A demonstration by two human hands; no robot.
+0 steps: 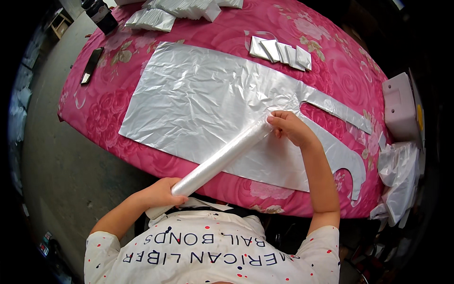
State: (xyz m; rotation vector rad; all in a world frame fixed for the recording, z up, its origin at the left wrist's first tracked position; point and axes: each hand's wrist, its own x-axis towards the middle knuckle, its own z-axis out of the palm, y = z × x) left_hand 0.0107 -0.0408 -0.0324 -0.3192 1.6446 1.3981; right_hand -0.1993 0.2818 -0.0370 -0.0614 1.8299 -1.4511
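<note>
A long, shiny whitish roll (222,158), which looks like wound plastic film, slants across the table's near edge. My left hand (163,195) is wrapped round its lower part, close to my shirt, and the lower end sticks out past the hand. At the upper end my right hand (289,128) is closed, thumb and fingers pinching the tip or the film's edge; which one I cannot tell. Beneath the roll and right hand, a silvery plastic apron (189,90) lies spread and wrinkled. Its cut-out neck and strap parts point right.
The table has a pink floral cloth (340,57). Several folded silvery packets (281,53) lie beyond the apron, with more white packets (184,12) at the far edge. A dark bottle (99,15) and black phone-like object (91,66) are left. Plastic bags (399,175) hang right, below a pale box (399,109).
</note>
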